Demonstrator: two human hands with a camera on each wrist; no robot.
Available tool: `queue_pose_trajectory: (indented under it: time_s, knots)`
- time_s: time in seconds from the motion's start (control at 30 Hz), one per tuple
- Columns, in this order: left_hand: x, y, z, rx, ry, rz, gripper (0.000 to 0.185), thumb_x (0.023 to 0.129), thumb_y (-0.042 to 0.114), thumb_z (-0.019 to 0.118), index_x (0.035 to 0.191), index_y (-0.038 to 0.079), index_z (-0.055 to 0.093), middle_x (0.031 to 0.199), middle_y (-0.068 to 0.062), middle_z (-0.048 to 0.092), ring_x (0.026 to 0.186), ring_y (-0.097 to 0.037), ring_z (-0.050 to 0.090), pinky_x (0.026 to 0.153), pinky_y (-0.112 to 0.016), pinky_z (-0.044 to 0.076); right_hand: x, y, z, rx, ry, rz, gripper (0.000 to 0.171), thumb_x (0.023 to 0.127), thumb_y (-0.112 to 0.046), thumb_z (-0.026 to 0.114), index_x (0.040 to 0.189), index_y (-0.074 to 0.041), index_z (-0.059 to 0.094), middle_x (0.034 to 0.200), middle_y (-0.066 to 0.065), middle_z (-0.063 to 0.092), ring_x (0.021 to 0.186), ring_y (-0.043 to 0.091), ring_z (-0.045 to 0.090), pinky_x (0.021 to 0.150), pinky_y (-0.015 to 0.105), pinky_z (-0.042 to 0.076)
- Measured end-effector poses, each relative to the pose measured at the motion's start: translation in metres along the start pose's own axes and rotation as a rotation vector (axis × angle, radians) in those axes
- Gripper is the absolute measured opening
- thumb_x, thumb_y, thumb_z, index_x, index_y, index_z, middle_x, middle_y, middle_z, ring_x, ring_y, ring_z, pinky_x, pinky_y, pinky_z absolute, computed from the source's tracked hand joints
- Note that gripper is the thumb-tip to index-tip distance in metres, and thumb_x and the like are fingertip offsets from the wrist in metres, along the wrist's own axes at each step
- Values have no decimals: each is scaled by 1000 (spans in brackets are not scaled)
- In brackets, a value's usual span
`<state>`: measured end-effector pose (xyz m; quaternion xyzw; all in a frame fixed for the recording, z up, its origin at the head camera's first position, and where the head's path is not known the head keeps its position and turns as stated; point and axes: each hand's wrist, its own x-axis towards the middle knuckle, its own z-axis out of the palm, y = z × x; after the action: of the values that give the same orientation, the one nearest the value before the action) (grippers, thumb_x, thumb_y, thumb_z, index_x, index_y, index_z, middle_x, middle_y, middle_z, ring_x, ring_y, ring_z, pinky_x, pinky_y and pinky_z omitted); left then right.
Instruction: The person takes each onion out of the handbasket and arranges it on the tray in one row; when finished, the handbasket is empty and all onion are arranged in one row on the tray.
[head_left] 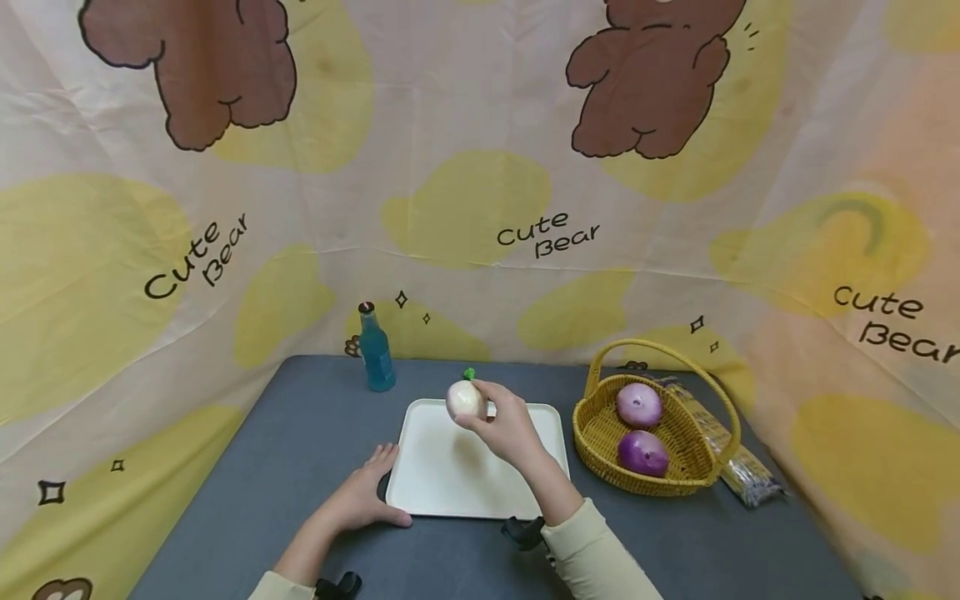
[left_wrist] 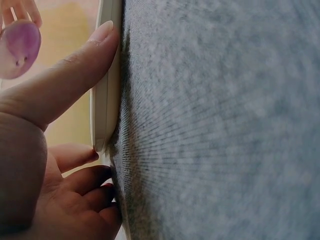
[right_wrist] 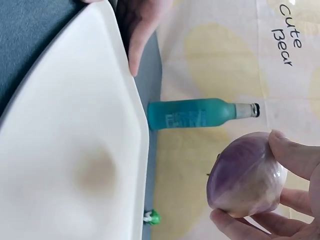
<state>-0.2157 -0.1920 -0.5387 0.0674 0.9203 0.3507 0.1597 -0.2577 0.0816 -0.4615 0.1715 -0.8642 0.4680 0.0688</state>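
My right hand (head_left: 510, 421) grips a pale purple-and-white onion (right_wrist: 247, 175) between thumb and fingers. The onion hangs above the white tray (head_left: 427, 492), apart from it, with a soft shadow below. Beside the tray's front left corner rests my left hand (head_left: 360, 496), its fingers extended along the left side and its thumb by the front edge. In the left wrist view that thumb (left_wrist: 80, 72) lies against the tray's rim (left_wrist: 106, 100). Two purple onions, one pale (head_left: 639, 405) and one darker (head_left: 642, 453), sit in the yellow woven basket (head_left: 611, 471) right of the tray.
A blue bottle (head_left: 377, 354) stands upright behind the tray, toward the left. Behind the tray's far edge is a small green-and-white object (right_wrist: 152, 217). A clear packet (head_left: 750, 477) lies partly hidden behind the basket. A printed cloth (head_left: 450, 125) hangs behind the grey table (head_left: 300, 433).
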Motion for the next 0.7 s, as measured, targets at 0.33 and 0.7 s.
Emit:
queue_pose_trajectory:
  time_s: [0.33, 0.7]
  knots:
    - [3, -1, 3, 19, 1, 19, 126, 62, 48, 95, 159, 4, 28, 166, -21, 21, 154, -45, 13, 116, -70, 20, 5, 0, 23, 49, -3, 20, 66, 85, -27, 83, 141, -5, 58, 141, 16, 59, 129, 30, 58, 84, 30, 60]
    - [1, -3, 1, 23, 8, 37, 125, 63, 48, 94, 159, 5, 27, 166, -23, 20, 153, -48, 12, 113, -74, 21, 15, 4, 57, 2, -13, 34, 65, 86, -35, 81, 140, -6, 59, 139, 13, 62, 128, 29, 59, 95, 42, 56]
